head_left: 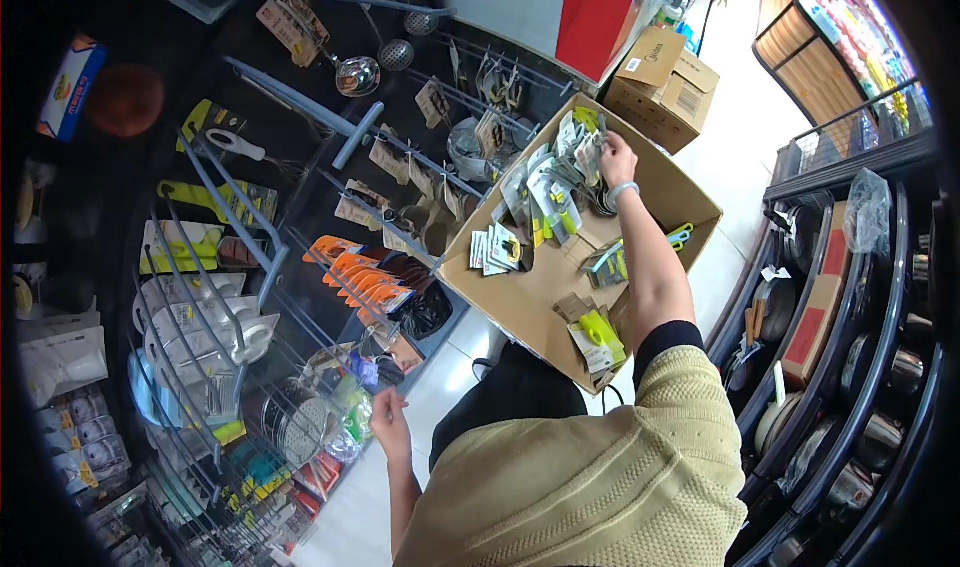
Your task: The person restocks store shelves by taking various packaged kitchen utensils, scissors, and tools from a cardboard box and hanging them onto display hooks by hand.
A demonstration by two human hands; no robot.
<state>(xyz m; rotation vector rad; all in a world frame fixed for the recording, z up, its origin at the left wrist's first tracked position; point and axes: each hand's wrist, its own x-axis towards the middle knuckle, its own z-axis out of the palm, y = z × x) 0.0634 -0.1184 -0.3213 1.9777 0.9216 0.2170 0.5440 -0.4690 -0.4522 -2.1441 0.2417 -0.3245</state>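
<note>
A large open cardboard box [690,202] stands in front of me with carded kitchen tools inside. My right hand [618,162] reaches to its far end, fingers closed at the edge of a packaged kitchen tool [588,149]; its exact kind is unclear. Around it lie several packs with green parts [550,202]. Small white-carded packs [495,250] rest by the left wall, and a pack with a green handle [600,339] lies at the near end. My left hand [388,422] hangs low beside the rack, fingers curled, with nothing visible in them.
On the left, a dark display rack with metal hooks [350,135] holds ladles [357,75], orange-carded packs [365,275] and white-handled tools. A smaller brown carton [662,87] stands beyond the box. Shelves of pans [775,302] line the right side of the tiled aisle.
</note>
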